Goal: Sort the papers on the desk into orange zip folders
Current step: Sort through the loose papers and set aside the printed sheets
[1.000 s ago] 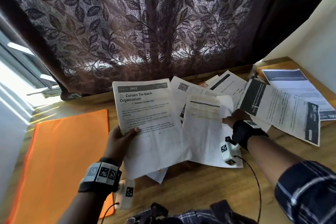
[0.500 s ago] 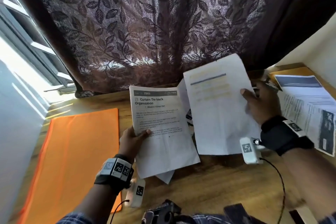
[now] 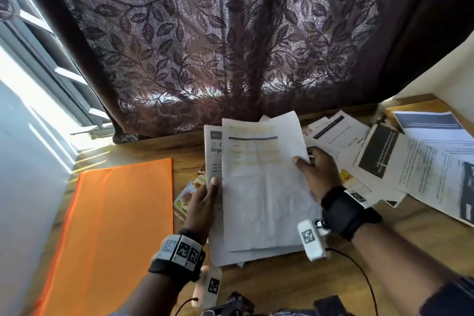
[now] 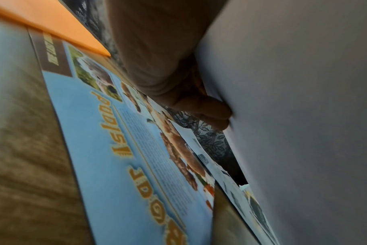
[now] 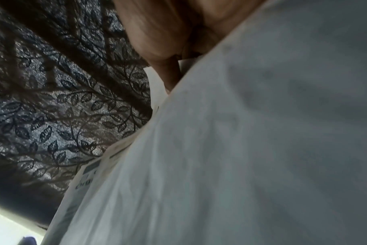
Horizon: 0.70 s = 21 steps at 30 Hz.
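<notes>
Pinching the stack at its side edges, the left hand and right hand hold it above the desk. Its long axis runs away from the person; the folder lies flat leftward, nearer the left hand.

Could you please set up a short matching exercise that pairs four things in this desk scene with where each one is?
Things:
1. orange zip folder
2. yellow-lined sheet
3. colourful brochure
4. dark-banner papers

Places:
A. spread on the desk, right of the right hand
B. flat on the desk, far left
C. top of the stack held between both hands
D. on the desk just left of the left hand, partly hidden by it

Pairs: 1-B, 2-C, 3-D, 4-A
</notes>
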Motion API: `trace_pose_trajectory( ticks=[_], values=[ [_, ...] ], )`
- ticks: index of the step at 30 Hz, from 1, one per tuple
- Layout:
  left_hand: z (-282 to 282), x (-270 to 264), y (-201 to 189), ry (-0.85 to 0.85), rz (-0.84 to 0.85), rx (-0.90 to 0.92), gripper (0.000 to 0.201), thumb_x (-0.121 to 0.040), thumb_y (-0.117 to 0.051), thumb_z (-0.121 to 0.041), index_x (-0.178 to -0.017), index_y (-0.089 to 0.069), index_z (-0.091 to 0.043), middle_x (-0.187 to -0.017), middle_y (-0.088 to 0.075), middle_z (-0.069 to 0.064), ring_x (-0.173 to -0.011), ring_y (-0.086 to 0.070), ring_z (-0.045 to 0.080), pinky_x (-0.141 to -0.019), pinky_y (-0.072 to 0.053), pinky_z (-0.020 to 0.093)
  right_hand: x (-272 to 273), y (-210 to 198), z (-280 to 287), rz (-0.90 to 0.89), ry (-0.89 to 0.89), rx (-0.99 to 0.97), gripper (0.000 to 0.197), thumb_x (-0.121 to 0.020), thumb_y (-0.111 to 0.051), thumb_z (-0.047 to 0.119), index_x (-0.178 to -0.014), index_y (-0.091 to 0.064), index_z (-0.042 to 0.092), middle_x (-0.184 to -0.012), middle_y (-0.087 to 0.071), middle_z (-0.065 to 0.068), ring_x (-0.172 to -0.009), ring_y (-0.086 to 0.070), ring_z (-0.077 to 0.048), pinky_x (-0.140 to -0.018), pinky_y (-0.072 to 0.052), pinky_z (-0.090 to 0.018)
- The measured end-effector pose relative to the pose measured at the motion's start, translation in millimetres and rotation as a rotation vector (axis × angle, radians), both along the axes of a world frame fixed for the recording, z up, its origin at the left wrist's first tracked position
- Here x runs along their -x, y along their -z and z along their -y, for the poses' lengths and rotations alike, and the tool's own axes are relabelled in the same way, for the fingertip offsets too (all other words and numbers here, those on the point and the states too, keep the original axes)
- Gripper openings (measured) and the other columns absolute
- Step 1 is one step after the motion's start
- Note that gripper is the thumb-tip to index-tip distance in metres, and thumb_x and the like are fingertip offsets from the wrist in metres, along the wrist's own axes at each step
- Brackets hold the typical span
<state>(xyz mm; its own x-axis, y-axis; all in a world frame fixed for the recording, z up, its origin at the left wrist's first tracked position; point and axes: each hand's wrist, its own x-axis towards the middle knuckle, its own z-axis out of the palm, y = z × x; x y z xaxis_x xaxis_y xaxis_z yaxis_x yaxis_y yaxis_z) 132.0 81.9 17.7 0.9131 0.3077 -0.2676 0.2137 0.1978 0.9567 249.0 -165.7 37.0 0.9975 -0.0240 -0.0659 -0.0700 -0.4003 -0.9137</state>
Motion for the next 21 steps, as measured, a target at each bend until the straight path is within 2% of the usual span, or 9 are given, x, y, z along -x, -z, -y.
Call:
trace_pose_trajectory(
  ticks=[2,4,7,10,11,13,16,18,21],
  values=[
    [7,3,-2,0.016,0.019,0.061,0.033,-0.103,-0.043,-0.034,-0.110,-0.067,-0.014,-0.094,-0.076,-0.009,-0.086,-0.071,0.001,-0.067,-0.055,0.015,5,6,-5,-0.001,-0.005,0.013,0.037,-0.070,-0.065,0.047,-0.094,-0.066,0.019,-0.093,-0.075,0.000,-0.086,-0.071,-0.022,-0.079,-0.058,-0.049],
    [12,5,-1,0.029,0.020,0.069,0.033,-0.098,-0.050,-0.037,-0.116,-0.066,-0.015,-0.104,-0.076,-0.005,-0.096,-0.071,0.006,-0.073,-0.057,0.020,9,7,-10,0.007,-0.006,0.010,0.029,-0.075,-0.068,0.039,-0.095,-0.065,0.019,-0.095,-0.075,0.000,-0.088,-0.071,-0.022,-0.081,-0.058,-0.046],
    [15,6,3,0.050,0.014,0.108,0.028,-0.091,-0.066,-0.017,-0.118,-0.064,-0.011,-0.110,-0.075,0.008,-0.099,-0.073,0.025,-0.075,-0.060,0.034,16,7,-12,0.024,-0.029,0.060,0.019,-0.085,-0.071,0.023,-0.102,-0.066,0.015,-0.099,-0.073,-0.001,-0.093,-0.069,-0.023,-0.083,-0.057,-0.039],
    [18,8,2,0.080,0.022,0.145,0.028,-0.089,-0.067,-0.003,-0.115,-0.064,-0.011,-0.108,-0.075,0.010,-0.096,-0.073,0.028,-0.073,-0.060,0.036,21,16,-10,0.012,0.009,0.115,0.028,-0.083,-0.074,0.024,-0.108,-0.063,0.018,-0.105,-0.070,-0.001,-0.097,-0.065,-0.021,-0.084,-0.054,-0.036],
    [18,9,1,0.090,0.028,0.160,0.028,-0.089,-0.066,-0.002,-0.115,-0.064,-0.012,-0.108,-0.075,0.010,-0.097,-0.073,0.028,-0.073,-0.060,0.037,23,18,-9,-0.022,0.024,0.069,0.035,-0.082,-0.076,0.025,-0.113,-0.060,0.021,-0.110,-0.068,0.000,-0.101,-0.064,-0.019,-0.087,-0.053,-0.036],
    [19,10,0,0.096,0.039,0.171,0.030,-0.088,-0.066,-0.002,-0.116,-0.064,-0.013,-0.108,-0.075,0.009,-0.097,-0.073,0.027,-0.075,-0.060,0.038,27,20,-9,-0.139,0.029,-0.191,0.044,-0.081,-0.078,0.021,-0.120,-0.058,0.021,-0.117,-0.068,0.000,-0.106,-0.065,-0.015,-0.095,-0.052,-0.036],
    [19,10,-4,0.091,0.061,0.150,0.028,-0.088,-0.066,-0.001,-0.113,-0.065,-0.013,-0.102,-0.077,0.005,-0.090,-0.074,0.023,-0.071,-0.060,0.033,33,10,-7,-0.278,-0.051,-0.494,0.031,-0.087,-0.071,0.010,-0.119,-0.068,0.010,-0.113,-0.074,-0.008,-0.106,-0.069,-0.021,-0.102,-0.050,-0.044],
    [18,8,-8,0.087,0.087,0.111,0.025,-0.088,-0.066,0.000,-0.110,-0.065,-0.012,-0.096,-0.077,0.002,-0.085,-0.074,0.018,-0.066,-0.059,0.028,37,1,-6,-0.242,-0.074,-0.541,0.031,-0.087,-0.069,0.003,-0.117,-0.069,0.006,-0.112,-0.074,-0.011,-0.107,-0.069,-0.026,-0.101,-0.050,-0.048],
    [16,3,-15,0.092,0.158,0.062,0.026,-0.087,-0.064,0.007,-0.107,-0.066,-0.008,-0.094,-0.077,0.001,-0.083,-0.073,0.016,-0.066,-0.058,0.026,39,-17,-7,-0.136,-0.060,-0.512,0.029,-0.085,-0.069,-0.001,-0.112,-0.071,0.009,-0.106,-0.076,-0.007,-0.101,-0.071,-0.027,-0.091,-0.057,-0.044]
  ],
)
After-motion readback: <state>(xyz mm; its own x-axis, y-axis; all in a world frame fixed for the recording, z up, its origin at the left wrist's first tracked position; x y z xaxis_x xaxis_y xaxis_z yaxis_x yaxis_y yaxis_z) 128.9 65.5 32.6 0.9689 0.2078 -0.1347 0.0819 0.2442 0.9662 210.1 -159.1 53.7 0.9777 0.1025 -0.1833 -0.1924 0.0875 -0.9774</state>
